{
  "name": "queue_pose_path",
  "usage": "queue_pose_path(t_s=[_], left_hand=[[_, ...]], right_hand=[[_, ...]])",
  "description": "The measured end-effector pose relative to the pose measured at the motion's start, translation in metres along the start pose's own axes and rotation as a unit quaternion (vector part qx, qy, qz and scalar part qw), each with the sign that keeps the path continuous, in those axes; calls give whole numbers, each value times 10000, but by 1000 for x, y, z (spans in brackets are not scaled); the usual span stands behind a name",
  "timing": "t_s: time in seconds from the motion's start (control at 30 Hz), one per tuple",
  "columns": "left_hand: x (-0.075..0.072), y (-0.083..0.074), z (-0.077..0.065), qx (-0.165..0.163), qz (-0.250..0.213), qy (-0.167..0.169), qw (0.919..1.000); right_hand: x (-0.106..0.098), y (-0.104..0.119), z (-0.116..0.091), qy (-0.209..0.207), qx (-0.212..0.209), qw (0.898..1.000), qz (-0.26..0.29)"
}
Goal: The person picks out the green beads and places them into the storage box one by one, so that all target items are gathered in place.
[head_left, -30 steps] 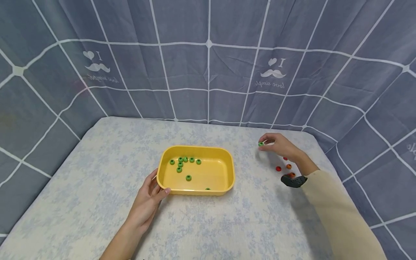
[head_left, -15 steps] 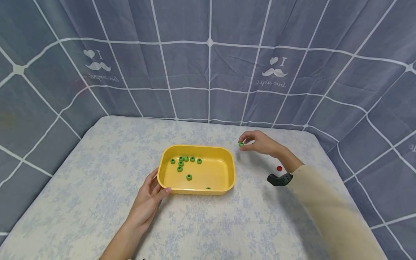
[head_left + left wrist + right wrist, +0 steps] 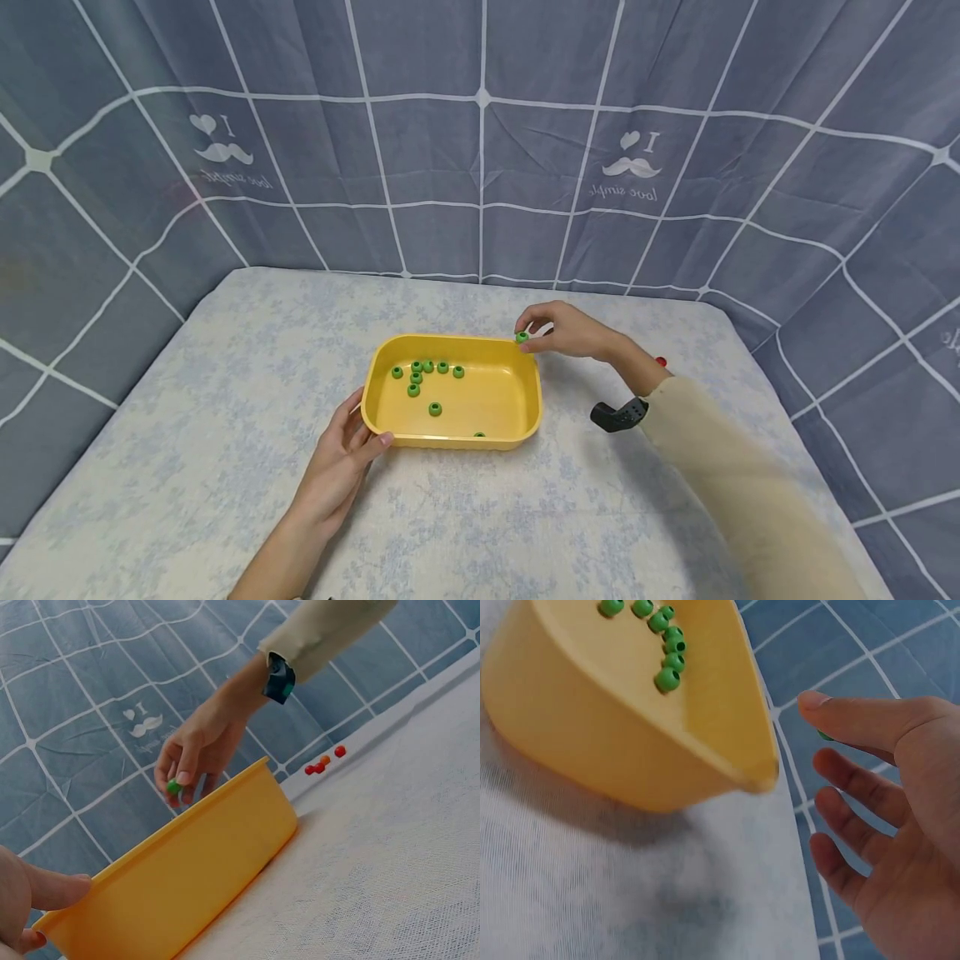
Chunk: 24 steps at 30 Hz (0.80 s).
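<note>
A yellow plastic tray (image 3: 480,443) stands on the table with several green beads (image 3: 435,409) scattered inside. My left hand (image 3: 337,467) grips its front left corner, thumb over the rim and fingers against the outer side. At the back right corner, my right hand (image 3: 566,331) pinches one more green bead (image 3: 174,786) between thumb and fingertips, above rim height in the left wrist view. From the right wrist, that bead is mostly hidden behind the thumb, and the other fingers are loosely bent.
Several red and orange beads (image 3: 319,767) lie on the table to the right, mostly hidden by my right arm in the head view. A floral cloth (image 3: 262,375) covers the table. Blue checked curtains (image 3: 420,150) hang behind and at both sides.
My right hand has carried the green bead leftward from the right side of the table to the tray's back right corner. My left hand and the tray have stayed in place.
</note>
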State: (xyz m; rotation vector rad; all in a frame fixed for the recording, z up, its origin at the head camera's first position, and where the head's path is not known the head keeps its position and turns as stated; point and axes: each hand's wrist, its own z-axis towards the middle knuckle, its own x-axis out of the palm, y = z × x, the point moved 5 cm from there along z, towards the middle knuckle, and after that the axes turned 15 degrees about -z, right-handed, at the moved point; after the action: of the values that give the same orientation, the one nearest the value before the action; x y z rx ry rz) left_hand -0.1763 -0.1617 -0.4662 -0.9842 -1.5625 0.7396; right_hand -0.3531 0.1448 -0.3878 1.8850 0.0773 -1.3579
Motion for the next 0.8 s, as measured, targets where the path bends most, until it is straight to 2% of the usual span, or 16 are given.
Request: queue_pose_path(t_s=[0.5,0.8], left_hand=[[1,-2,-1,64,-25,19,10000],[1,-3,-2,44,23,3,10000]], right_hand=[[18,41,30,268,-452,9986,-101],[38,65,49,423,-934,9938,-424]])
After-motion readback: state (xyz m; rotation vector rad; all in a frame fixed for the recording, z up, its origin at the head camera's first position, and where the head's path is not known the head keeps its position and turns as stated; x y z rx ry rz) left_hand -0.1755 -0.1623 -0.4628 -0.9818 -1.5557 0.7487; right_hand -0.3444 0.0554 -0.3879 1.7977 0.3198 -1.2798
